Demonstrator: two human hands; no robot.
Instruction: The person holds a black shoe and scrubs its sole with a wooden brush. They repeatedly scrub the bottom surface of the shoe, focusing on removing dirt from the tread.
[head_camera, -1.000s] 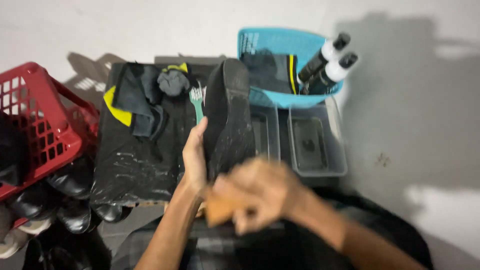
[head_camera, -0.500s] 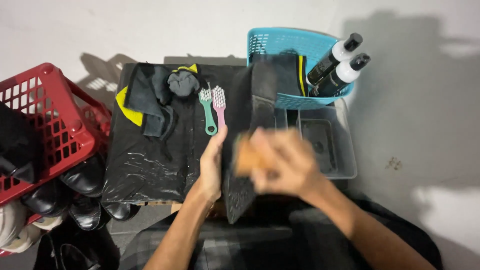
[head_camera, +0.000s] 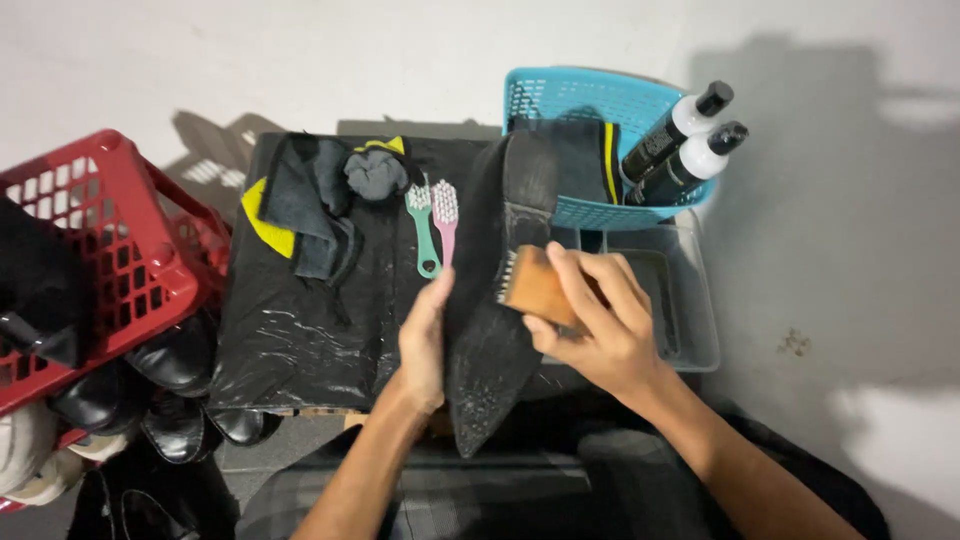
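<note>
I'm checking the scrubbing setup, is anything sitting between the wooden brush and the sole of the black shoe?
Nothing visible. The right hand holds the wooden brush with its bristles against the black shoe, which the left hand steadies from the side.

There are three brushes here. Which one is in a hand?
The wooden-backed brush, gripped by the right hand against the black shoe's sole. The green brush and pink brush lie untouched on the black sheet.

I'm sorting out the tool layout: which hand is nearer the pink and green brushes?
Left. The left hand steadies the black shoe just below the small brushes; the right hand, holding the wooden brush, is beyond the shoe.
</note>
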